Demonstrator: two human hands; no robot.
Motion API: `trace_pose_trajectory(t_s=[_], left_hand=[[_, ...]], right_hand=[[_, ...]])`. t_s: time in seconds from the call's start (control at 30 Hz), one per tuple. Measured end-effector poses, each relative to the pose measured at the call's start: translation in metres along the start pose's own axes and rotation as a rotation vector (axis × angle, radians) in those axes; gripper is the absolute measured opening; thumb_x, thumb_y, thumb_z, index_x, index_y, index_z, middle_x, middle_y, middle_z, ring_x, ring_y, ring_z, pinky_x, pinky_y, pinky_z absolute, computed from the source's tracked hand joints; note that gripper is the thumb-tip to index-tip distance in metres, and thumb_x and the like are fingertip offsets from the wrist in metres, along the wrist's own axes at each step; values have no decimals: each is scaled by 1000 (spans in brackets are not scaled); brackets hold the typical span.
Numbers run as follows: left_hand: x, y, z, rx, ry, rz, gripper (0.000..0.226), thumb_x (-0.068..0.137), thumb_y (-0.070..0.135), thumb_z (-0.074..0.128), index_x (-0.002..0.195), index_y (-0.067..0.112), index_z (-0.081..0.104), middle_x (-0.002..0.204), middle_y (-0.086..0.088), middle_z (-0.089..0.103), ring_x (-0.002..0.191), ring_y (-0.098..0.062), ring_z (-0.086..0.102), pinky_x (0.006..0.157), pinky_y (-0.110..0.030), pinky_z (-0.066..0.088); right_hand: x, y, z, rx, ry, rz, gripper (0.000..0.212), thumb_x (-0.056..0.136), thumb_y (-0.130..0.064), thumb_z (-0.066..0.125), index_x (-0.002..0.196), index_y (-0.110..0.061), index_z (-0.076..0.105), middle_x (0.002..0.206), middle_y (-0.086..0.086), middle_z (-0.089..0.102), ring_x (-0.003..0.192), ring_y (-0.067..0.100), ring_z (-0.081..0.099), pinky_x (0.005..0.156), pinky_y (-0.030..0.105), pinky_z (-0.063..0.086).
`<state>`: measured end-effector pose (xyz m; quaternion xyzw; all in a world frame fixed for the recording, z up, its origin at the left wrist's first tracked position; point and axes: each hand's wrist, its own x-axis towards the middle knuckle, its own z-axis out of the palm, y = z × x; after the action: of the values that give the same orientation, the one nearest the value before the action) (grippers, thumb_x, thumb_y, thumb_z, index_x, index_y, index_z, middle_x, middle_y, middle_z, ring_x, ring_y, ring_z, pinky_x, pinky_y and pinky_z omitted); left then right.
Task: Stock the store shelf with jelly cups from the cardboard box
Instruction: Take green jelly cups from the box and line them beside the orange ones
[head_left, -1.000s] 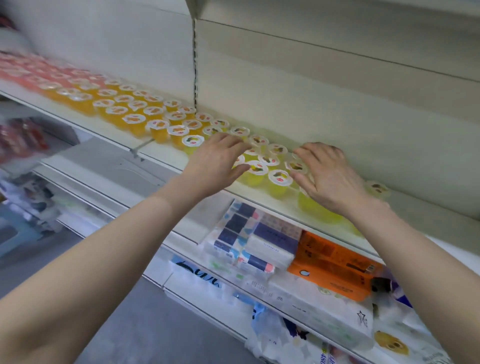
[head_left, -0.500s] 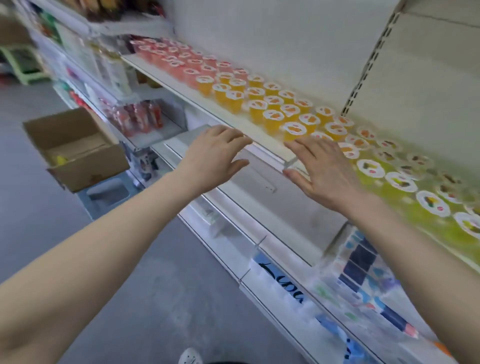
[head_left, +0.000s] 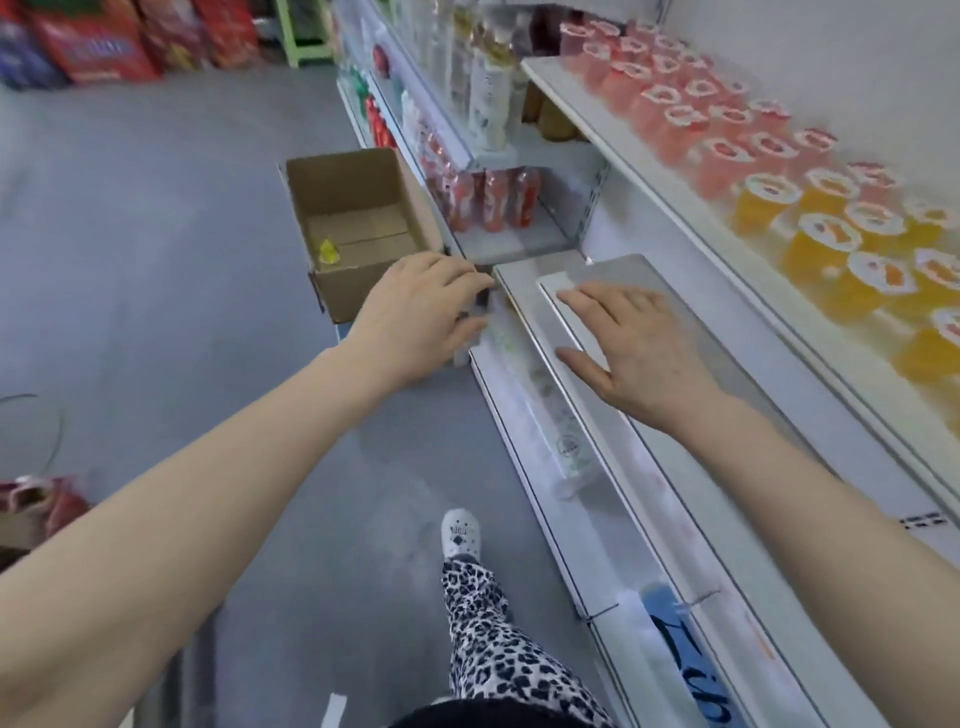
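You face a smooth grey floor (head_left: 156, 234); white metal shelving (head_left: 737, 332) runs along your right, backed by a pale wall panel (head_left: 857, 36). At the far end red packs (head_left: 93, 47) stand beside a green frame (head_left: 306, 49); the light is even.

The box (head_left: 353, 293) is open at the top, with only one yellow cup (head_left: 328, 251) in its near left corner, so a hand could go straight down into it. The floor (head_left: 156, 234) to its left is open. The left hand (head_left: 421, 306) hangs just beside the box's near right corner. The top shelf (head_left: 649, 174) is crowded with cups (head_left: 826, 244), with little gap between them. The grey shelf (head_left: 623, 270) under the right hand (head_left: 639, 343) gives flat free room.
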<state>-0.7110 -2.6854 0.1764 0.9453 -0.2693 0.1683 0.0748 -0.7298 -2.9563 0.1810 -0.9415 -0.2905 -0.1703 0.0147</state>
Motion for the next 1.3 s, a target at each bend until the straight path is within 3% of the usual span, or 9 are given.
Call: trace_pose_trajectory(t_s=[0.27,0.6,0.87,1.17,1.3], left_hand=[[46,-142,39,35,-91,-258,39,89,31,65,125,15,62,123,-6,63,112,-31,56,95,-44,47],[82,-307,125,-82,-156,-582,33,87,22,69,120,16,64,118,-4,63,107,-29,55,89,-39,49],[99,-433,219,-271,-250,-741,31,88,12,66,119,13,64,118,-7,62,102,-34,57,86,-40,49],[126,-503,332,-448,-446,-874,39,95,13,56,134,11,54,132,-12,54,112,-35,54,93,-41,46],[131,-519,391,-460,-583,-951,41,98,15,51,139,13,46,136,-9,49,109,-30,55,95,-36,45]], right_hand=[[182,16,104,164,-51,-139,54,96,-46,47,136,-10,52,130,8,56,120,28,51,101,39,37],[376,33,244,270,-200,-177,55,94,-44,44,139,-13,48,135,6,53,121,27,50,102,40,37],[485,27,367,300,-394,-161,52,95,-33,56,142,-14,45,136,4,51,124,27,49,104,43,40],[576,20,493,323,-604,-167,54,93,-24,62,144,-15,45,138,6,52,126,26,50,106,42,40],[630,11,571,333,-718,-251,57,97,-21,57,149,-18,36,147,4,43,133,25,42,109,41,36]])
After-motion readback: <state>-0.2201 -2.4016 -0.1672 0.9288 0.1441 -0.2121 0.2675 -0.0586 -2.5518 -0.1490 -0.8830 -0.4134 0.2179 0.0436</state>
